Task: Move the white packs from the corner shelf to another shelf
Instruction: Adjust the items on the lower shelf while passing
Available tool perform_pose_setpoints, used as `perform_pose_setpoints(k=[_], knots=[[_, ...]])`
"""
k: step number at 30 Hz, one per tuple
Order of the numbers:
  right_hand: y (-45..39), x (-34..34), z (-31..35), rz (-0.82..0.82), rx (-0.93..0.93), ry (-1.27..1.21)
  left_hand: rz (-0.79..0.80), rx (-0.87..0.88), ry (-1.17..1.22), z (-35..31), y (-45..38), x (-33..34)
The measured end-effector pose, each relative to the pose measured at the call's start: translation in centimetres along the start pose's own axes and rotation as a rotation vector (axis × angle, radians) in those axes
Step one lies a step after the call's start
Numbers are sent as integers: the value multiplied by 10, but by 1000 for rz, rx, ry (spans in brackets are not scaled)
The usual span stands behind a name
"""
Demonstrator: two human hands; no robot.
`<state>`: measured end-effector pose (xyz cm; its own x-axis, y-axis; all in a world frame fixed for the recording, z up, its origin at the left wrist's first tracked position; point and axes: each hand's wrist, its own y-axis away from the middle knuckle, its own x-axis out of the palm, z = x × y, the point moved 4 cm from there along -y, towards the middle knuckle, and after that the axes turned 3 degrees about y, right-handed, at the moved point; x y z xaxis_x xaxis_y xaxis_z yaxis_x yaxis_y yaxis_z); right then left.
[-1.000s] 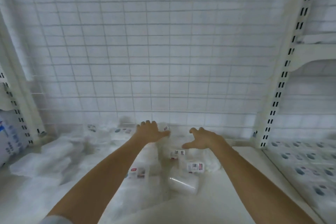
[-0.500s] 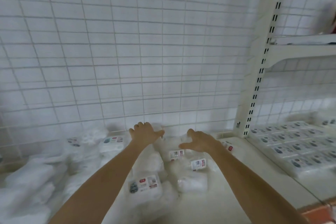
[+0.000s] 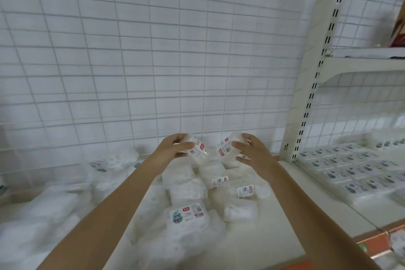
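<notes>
Far left: loose heap of white packs [image 3: 43, 215] on the corner shelf [image 3: 252, 239], blurred, wire grid back panel [image 3: 153, 50] behind. Centre-left: left hand [image 3: 175, 148] raised above the pile, fingers curled round 1 white pack [image 3: 198, 148], thumb on the near face. Centre-right: right hand [image 3: 252, 151] same height, fingers and thumb wrapped round a 2nd pack [image 3: 228, 148]. Both packs clear of the pile, tilted, label sides facing each other. More packs flat below: labelled pack [image 3: 188, 212] near the front edge, 2 smaller ones [image 3: 245, 190] just right of it.

Step in hand, by judgement: lift done, carry next. Best kept firm but not crushing (soft wrap, likely slippery), lifted straight up before swinging right past the slotted upright [image 3: 306, 105]. Neighbouring shelf [image 3: 361, 199] already holds tidy rows [image 3: 350, 171], so worth matching that orientation.

Labels: red tab, barcode and QR-like square visible on held packs; text too blurred to read. No brand legible.
</notes>
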<state>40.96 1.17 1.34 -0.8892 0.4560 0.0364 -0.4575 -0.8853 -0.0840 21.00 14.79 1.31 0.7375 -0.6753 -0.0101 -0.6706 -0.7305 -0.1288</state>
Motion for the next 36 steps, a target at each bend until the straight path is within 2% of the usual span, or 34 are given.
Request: perform_pose_setpoints(k=[3, 7, 11, 14, 17, 23, 25, 30, 32, 36], knots=[[9, 9, -5, 56, 41, -168, -24, -40, 194, 8, 11, -7], [15, 22, -13, 33, 127, -237, -93, -125, 351, 13, 27, -9], [20, 39, -20, 10, 206, -271, 20, -182, 633, 17, 40, -4], [25, 50, -14, 29, 210, -292, 10, -194, 735, 16, 50, -2], [31, 62, -10, 116, 205, -249, -34, -216, 702, 15, 59, -2], [39, 82, -8, 175, 195, -284, -117, -125, 331, 15, 67, 8], [41, 84, -8, 168, 185, -299, -63, -127, 302, 15, 69, 15], [51, 81, -3, 213, 174, -269, 78, -189, 435, 13, 71, 24], [55, 74, -1, 174, 158, -195, 103, -149, 329, 13, 71, 23], [64, 51, 1, 66, 121, -67, 33, -122, 239, 12, 67, 20]])
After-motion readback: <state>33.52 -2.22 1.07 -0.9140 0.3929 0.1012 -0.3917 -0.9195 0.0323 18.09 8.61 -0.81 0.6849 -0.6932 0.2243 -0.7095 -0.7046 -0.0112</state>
